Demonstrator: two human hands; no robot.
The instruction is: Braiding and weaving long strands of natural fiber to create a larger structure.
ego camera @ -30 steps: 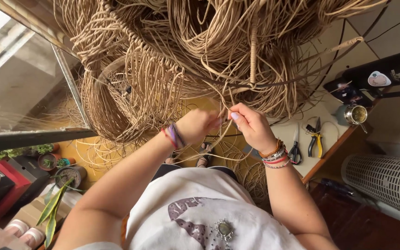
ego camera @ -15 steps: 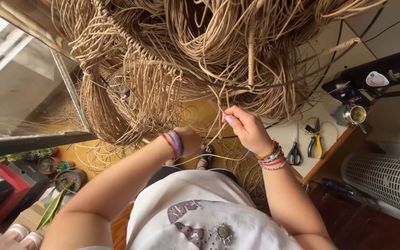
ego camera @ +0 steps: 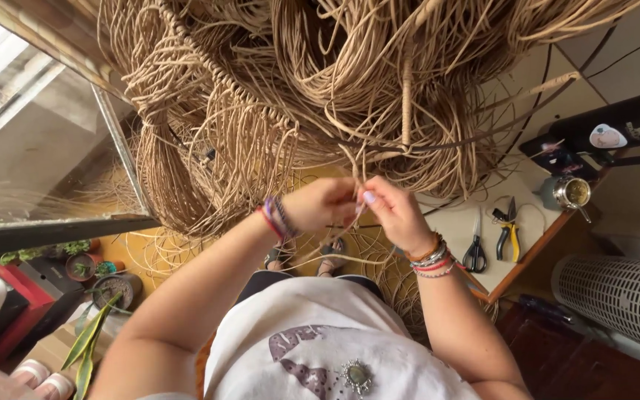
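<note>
Thin tan rattan strands point(ego camera: 355, 159) hung loose from the tangled woven mass, pinched between both hands.

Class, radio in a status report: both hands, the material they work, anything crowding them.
Left hand and right hand together, pinching thin rattan strands. Big rattan coils hang close above. Scissors and pliers lie aside on table.

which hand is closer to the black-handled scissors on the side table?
Right. The right hand is up and to the left of the black-handled scissors, apart from them, pinching tan rattan strands. The left hand sits farther away, beyond the right.
</note>
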